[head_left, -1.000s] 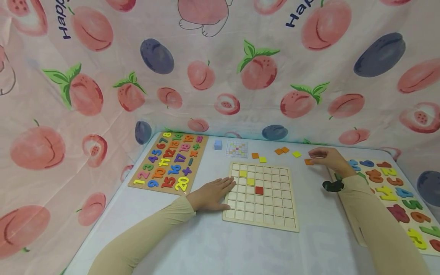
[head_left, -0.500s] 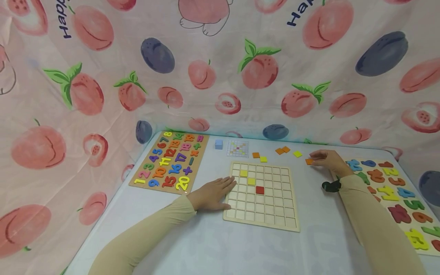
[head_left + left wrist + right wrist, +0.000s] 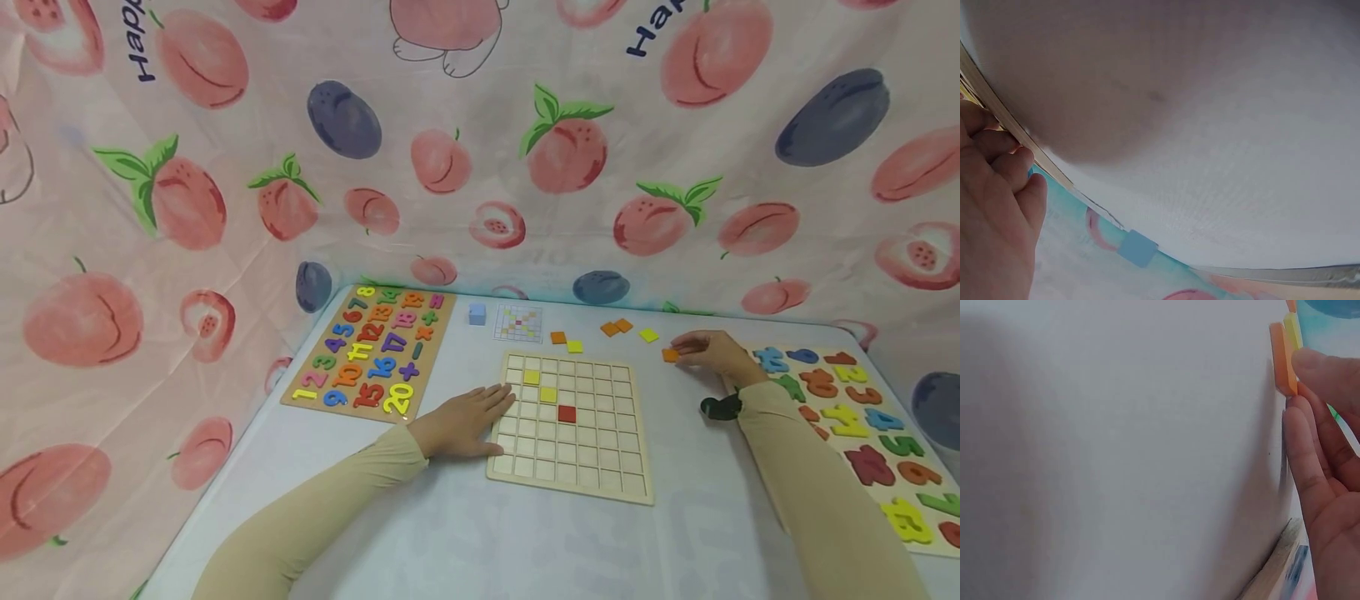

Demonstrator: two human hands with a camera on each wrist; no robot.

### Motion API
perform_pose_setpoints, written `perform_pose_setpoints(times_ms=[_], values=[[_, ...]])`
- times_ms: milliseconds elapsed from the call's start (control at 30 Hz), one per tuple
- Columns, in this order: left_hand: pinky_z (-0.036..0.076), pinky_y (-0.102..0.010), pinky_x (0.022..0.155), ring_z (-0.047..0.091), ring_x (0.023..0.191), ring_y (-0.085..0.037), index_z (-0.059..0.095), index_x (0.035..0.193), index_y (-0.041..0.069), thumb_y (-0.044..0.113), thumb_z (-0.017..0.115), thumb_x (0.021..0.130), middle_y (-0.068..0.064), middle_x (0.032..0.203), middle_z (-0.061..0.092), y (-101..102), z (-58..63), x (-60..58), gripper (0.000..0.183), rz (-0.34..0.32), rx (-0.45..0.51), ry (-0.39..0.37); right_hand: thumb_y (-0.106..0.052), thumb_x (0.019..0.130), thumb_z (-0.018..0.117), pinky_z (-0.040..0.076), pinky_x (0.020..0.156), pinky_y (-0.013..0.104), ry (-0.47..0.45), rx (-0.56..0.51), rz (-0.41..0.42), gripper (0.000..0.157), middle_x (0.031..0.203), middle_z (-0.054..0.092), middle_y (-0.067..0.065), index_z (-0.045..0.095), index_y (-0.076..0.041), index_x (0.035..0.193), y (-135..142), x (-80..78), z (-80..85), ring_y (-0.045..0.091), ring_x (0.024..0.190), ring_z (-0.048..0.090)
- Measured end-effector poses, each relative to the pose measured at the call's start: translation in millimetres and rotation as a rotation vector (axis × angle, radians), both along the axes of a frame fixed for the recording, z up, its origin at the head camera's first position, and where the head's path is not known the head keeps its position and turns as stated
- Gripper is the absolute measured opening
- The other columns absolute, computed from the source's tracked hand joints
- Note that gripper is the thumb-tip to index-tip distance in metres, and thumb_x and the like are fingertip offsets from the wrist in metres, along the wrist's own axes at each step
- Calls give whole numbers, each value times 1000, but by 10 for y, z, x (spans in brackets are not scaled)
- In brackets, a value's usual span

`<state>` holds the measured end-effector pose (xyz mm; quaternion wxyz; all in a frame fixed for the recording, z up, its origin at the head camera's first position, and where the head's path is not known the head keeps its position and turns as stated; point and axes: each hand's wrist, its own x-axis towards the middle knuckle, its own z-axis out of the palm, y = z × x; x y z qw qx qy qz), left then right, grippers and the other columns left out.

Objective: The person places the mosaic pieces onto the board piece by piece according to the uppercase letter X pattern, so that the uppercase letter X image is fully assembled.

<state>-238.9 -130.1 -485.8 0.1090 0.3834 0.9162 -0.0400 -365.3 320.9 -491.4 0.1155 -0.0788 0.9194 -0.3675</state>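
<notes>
My left hand (image 3: 462, 423) rests with fingers spread on the left edge of a wooden grid board (image 3: 600, 457). In the left wrist view, the fingers of that hand (image 3: 997, 194) lie at the board's rim. Two yellow tiles and a red tile (image 3: 567, 414) sit in a diagonal line of the board's cells. To the board's upper right, my right hand (image 3: 712, 354) pinches a square orange tile (image 3: 670, 356) at the fingertips. The right wrist view shows the thumb against this orange tile (image 3: 1282, 359), with a yellow tile (image 3: 1294, 330) beyond it.
Loose tiles lie behind the board: a yellow tile (image 3: 648, 336), a pair of orange tiles (image 3: 611, 329) and others. A pattern card (image 3: 518, 323) and a blue cube (image 3: 477, 315) stand at the back. Number boards flank both sides, left (image 3: 420, 367) and right (image 3: 825, 392).
My right hand and the orange tile have shifted slightly left, and more of the tile shows beyond the fingertips. My left hand stays in place on the board.
</notes>
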Motion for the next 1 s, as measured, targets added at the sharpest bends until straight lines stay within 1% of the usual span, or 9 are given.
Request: perform_pose_setpoints(times_ms=[100, 233, 333, 433, 667, 867, 1000], values=[[19, -35, 120, 13, 147, -20, 13, 152, 10, 61, 42, 91, -6, 159, 12, 1, 11, 4, 84, 2, -1, -6, -11, 83, 69, 51, 74, 16, -6, -8, 40, 43, 115, 63, 27, 58, 9, 119, -13, 3, 16, -9, 81, 54], [19, -35, 120, 12, 147, -19, 13, 152, 10, 60, 42, 91, -6, 159, 12, 3, 29, 16, 84, 9, -2, -14, -11, 84, 70, 50, 74, 13, -20, -50, 80, 44, 118, 61, 29, 57, 10, 120, -25, 17, 31, -13, 80, 55], [19, -35, 120, 13, 147, -20, 14, 152, 10, 60, 43, 91, -7, 159, 13, 4, 34, 21, 84, 11, 6, -14, -10, 83, 70, 50, 73, 12, -30, -63, 76, 45, 117, 61, 30, 56, 11, 120, -34, 27, 37, -14, 79, 55], [19, -35, 120, 14, 147, -20, 14, 152, 10, 60, 43, 91, -7, 159, 14, 5, 40, 23, 84, 9, 11, -16, -10, 83, 70, 50, 72, 12, -31, -49, 64, 45, 115, 63, 28, 56, 11, 120, -35, 31, 33, -13, 78, 55], [19, -35, 120, 13, 147, -20, 14, 152, 10, 61, 42, 91, -6, 159, 13, 2, 20, 13, 84, 11, 13, -18, -14, 81, 73, 49, 76, 15, -32, -8, 37, 47, 115, 64, 22, 58, 6, 120, -22, -1, -11, -10, 80, 55], [18, -35, 120, 12, 148, -20, 13, 152, 10, 61, 41, 91, -6, 159, 12, -2, -3, 0, 84, 8, 2, -14, -14, 78, 75, 49, 75, 19, 2, 27, 45, 45, 102, 68, 15, 61, 6, 115, -14, -28, -41, -3, 79, 55], [18, -35, 120, 13, 147, -20, 13, 152, 10, 61, 41, 91, -6, 159, 12, 0, -5, 4, 84, 7, 3, -13, -13, 78, 75, 47, 74, 20, 0, 49, 37, 42, 98, 68, 11, 63, 5, 114, -17, -35, -52, 3, 80, 55]])
